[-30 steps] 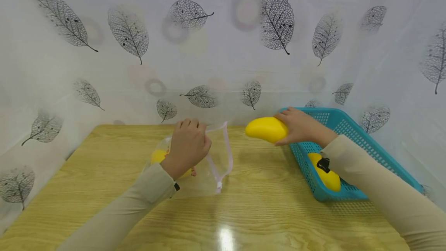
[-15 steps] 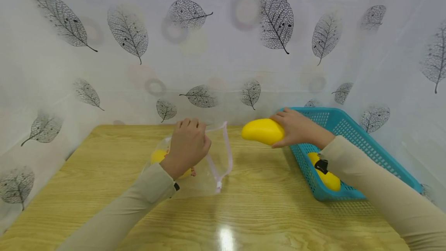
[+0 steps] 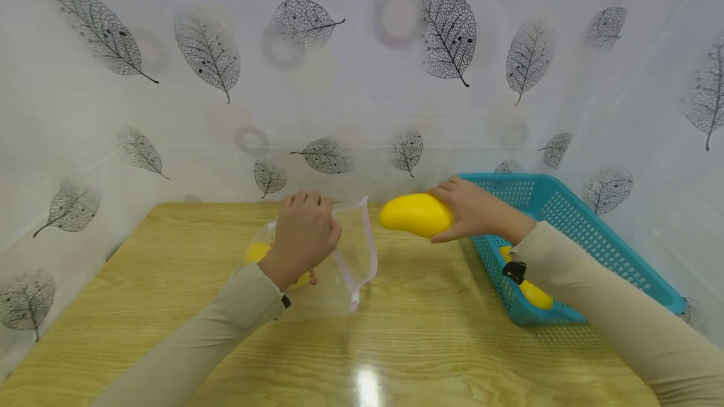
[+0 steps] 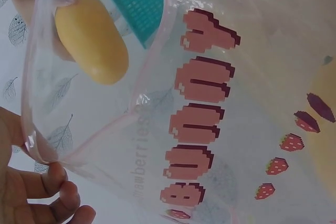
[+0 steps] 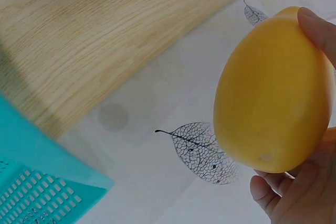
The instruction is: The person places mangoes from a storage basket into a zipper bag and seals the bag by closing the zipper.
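Note:
My left hand pinches the edge of a clear zip bag with a pink zip strip, and its mouth gapes toward the right. Pink "BUNNY" lettering and small strawberries are printed on the plastic. Inside the bag lies something yellow, partly covered by the hand. My right hand grips a smooth yellow mango by its right end, in the air between basket and bag. In the left wrist view the mango shows through the bag's opening, apart from it.
On the right of the wooden table stands a teal perforated basket. Another yellow mango lies in it, partly behind my right wrist. A white leaf-printed sheet hangs behind the table.
My right hand has moved a short way left with the mango, from the basket's side closer to the bag's mouth. The left hand and the bag have stayed in place.

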`<action>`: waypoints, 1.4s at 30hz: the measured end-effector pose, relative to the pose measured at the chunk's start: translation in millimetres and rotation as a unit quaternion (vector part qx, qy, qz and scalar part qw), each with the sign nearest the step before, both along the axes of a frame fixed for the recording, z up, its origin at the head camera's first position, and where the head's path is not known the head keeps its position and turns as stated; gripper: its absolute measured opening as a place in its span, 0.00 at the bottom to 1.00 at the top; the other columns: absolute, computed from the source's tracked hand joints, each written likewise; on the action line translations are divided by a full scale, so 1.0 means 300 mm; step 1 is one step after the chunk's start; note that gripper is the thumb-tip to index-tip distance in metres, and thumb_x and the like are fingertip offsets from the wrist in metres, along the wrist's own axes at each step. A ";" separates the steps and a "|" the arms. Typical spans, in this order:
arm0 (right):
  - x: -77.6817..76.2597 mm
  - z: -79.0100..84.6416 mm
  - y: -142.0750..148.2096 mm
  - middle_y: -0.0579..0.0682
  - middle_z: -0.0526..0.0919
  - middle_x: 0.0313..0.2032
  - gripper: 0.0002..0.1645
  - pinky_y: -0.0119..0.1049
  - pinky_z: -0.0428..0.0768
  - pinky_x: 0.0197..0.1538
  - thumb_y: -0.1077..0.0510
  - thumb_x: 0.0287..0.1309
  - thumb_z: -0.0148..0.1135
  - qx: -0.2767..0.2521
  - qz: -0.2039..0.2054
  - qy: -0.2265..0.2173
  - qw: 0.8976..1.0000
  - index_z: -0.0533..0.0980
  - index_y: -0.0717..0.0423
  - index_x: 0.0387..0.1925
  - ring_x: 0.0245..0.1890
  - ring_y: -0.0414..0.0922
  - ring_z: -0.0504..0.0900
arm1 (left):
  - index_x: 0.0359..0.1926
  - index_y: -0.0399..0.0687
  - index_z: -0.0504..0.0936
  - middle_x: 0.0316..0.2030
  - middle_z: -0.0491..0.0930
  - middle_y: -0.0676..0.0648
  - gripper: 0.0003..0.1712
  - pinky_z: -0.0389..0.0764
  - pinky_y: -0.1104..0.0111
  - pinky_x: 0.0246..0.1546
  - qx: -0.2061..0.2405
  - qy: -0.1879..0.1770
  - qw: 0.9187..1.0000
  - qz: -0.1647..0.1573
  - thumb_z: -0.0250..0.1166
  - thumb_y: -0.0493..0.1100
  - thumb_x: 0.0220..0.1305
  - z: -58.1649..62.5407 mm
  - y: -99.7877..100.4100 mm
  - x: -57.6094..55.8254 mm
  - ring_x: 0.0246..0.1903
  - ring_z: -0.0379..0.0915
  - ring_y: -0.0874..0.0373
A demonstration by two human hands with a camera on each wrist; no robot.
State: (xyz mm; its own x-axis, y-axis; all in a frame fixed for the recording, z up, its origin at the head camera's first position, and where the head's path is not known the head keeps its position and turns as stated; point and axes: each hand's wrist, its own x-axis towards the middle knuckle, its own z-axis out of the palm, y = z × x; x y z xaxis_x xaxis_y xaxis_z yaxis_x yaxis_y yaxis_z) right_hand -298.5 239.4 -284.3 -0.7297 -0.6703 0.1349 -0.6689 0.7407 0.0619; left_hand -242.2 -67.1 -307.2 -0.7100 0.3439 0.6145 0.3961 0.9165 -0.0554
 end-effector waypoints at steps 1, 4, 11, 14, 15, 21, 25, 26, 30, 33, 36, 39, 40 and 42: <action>0.001 0.000 -0.006 0.54 0.79 0.45 0.50 0.47 0.73 0.46 0.34 0.36 0.70 -0.002 0.003 0.000 1.000 0.71 0.60 0.57 0.43 0.50 0.72 | 0.22 0.42 0.75 0.24 0.76 0.44 0.07 0.73 0.57 0.36 0.001 0.000 1.000 -0.001 0.56 0.39 0.52 0.001 -0.001 0.000 0.28 0.72 0.49; 0.007 0.003 -0.025 0.54 0.79 0.46 0.50 0.47 0.73 0.46 0.34 0.36 0.70 -0.011 0.015 -0.002 1.000 0.70 0.59 0.58 0.44 0.49 0.72 | 0.21 0.42 0.74 0.24 0.76 0.44 0.07 0.74 0.57 0.36 0.001 0.001 1.000 -0.001 0.56 0.39 0.52 0.003 -0.003 -0.002 0.28 0.72 0.49; 0.022 0.008 -0.072 0.53 0.79 0.48 0.50 0.45 0.73 0.45 0.34 0.36 0.70 -0.017 0.037 -0.007 0.999 0.70 0.57 0.58 0.45 0.48 0.71 | 0.20 0.42 0.72 0.22 0.74 0.44 0.08 0.73 0.58 0.35 -0.003 0.004 1.000 0.004 0.56 0.40 0.53 0.011 -0.007 -0.003 0.27 0.71 0.49; 0.026 0.010 -0.092 0.53 0.79 0.48 0.50 0.44 0.73 0.44 0.34 0.35 0.70 -0.018 0.042 -0.014 0.999 0.70 0.57 0.58 0.44 0.48 0.71 | 0.19 0.43 0.71 0.23 0.74 0.44 0.09 0.73 0.58 0.36 -0.003 -0.002 1.000 0.007 0.56 0.40 0.53 0.016 -0.009 -0.004 0.27 0.70 0.49; 0.027 0.009 -0.098 0.53 0.79 0.47 0.50 0.44 0.73 0.44 0.34 0.35 0.70 -0.018 0.044 -0.015 0.999 0.70 0.57 0.57 0.43 0.47 0.70 | 0.19 0.43 0.71 0.22 0.74 0.44 0.09 0.73 0.58 0.36 -0.004 -0.003 1.000 0.007 0.56 0.40 0.53 0.016 -0.010 -0.005 0.27 0.70 0.49; 0.030 0.001 -0.136 0.52 0.78 0.47 0.49 0.42 0.73 0.43 0.34 0.36 0.70 -0.016 0.068 -0.026 0.997 0.70 0.58 0.57 0.42 0.46 0.70 | 0.20 0.43 0.73 0.23 0.75 0.44 0.09 0.73 0.58 0.37 -0.004 0.002 1.000 0.008 0.56 0.41 0.54 0.020 -0.014 -0.007 0.29 0.72 0.47; 0.037 -0.003 -0.165 0.52 0.78 0.48 0.51 0.42 0.74 0.45 0.35 0.36 0.70 -0.012 0.080 -0.039 0.996 0.69 0.57 0.59 0.44 0.46 0.70 | 0.21 0.42 0.73 0.23 0.75 0.44 0.09 0.72 0.58 0.38 -0.003 -0.002 1.000 0.010 0.56 0.41 0.54 0.025 -0.015 -0.005 0.29 0.72 0.47; 0.040 -0.004 -0.173 0.52 0.78 0.49 0.51 0.43 0.74 0.46 0.35 0.36 0.70 -0.009 0.082 -0.041 0.996 0.68 0.57 0.60 0.45 0.47 0.70 | 0.21 0.42 0.73 0.23 0.75 0.44 0.09 0.72 0.58 0.38 -0.002 -0.003 1.000 0.010 0.56 0.40 0.54 0.027 -0.015 -0.005 0.29 0.72 0.47; 0.049 -0.008 -0.201 0.53 0.77 0.52 0.51 0.44 0.75 0.49 0.35 0.36 0.70 0.001 0.086 -0.049 0.995 0.68 0.57 0.60 0.47 0.48 0.71 | 0.20 0.43 0.72 0.23 0.75 0.44 0.09 0.73 0.58 0.39 -0.002 -0.006 1.000 0.012 0.56 0.40 0.54 0.031 -0.015 -0.006 0.29 0.72 0.47; 0.057 -0.012 -0.220 0.53 0.76 0.52 0.51 0.44 0.76 0.48 0.35 0.36 0.70 0.006 0.088 -0.058 0.994 0.68 0.57 0.60 0.47 0.47 0.71 | 0.20 0.43 0.72 0.23 0.75 0.44 0.09 0.73 0.58 0.39 -0.001 -0.004 1.000 0.012 0.56 0.40 0.54 0.031 -0.018 -0.007 0.29 0.72 0.47; 0.058 -0.023 -0.233 0.52 0.76 0.52 0.51 0.42 0.76 0.48 0.35 0.36 0.70 0.013 0.090 -0.059 0.994 0.68 0.57 0.60 0.47 0.47 0.70 | 0.19 0.43 0.72 0.22 0.75 0.44 0.09 0.74 0.58 0.39 0.001 0.004 1.000 0.009 0.56 0.40 0.53 0.030 -0.020 -0.007 0.28 0.72 0.48; 0.058 -0.036 -0.243 0.51 0.77 0.52 0.51 0.41 0.76 0.48 0.35 0.36 0.71 0.010 0.095 -0.058 0.994 0.68 0.56 0.60 0.46 0.46 0.70 | 0.18 0.43 0.71 0.21 0.74 0.44 0.10 0.73 0.58 0.37 0.001 0.013 1.000 0.006 0.56 0.40 0.53 0.030 -0.023 -0.008 0.26 0.71 0.48; 0.058 -0.040 -0.246 0.51 0.77 0.51 0.51 0.41 0.76 0.48 0.35 0.35 0.71 0.007 0.097 -0.058 0.994 0.68 0.56 0.59 0.46 0.46 0.70 | 0.18 0.43 0.71 0.21 0.74 0.44 0.10 0.73 0.58 0.37 0.001 0.016 1.000 0.006 0.56 0.39 0.53 0.029 -0.023 -0.009 0.26 0.71 0.48; 0.059 -0.046 -0.253 0.51 0.77 0.51 0.50 0.41 0.76 0.49 0.36 0.35 0.71 0.001 0.103 -0.062 0.993 0.68 0.57 0.59 0.46 0.45 0.70 | 0.18 0.43 0.71 0.21 0.74 0.44 0.10 0.73 0.58 0.36 0.000 0.018 1.000 0.005 0.56 0.39 0.52 0.029 -0.024 -0.009 0.26 0.71 0.48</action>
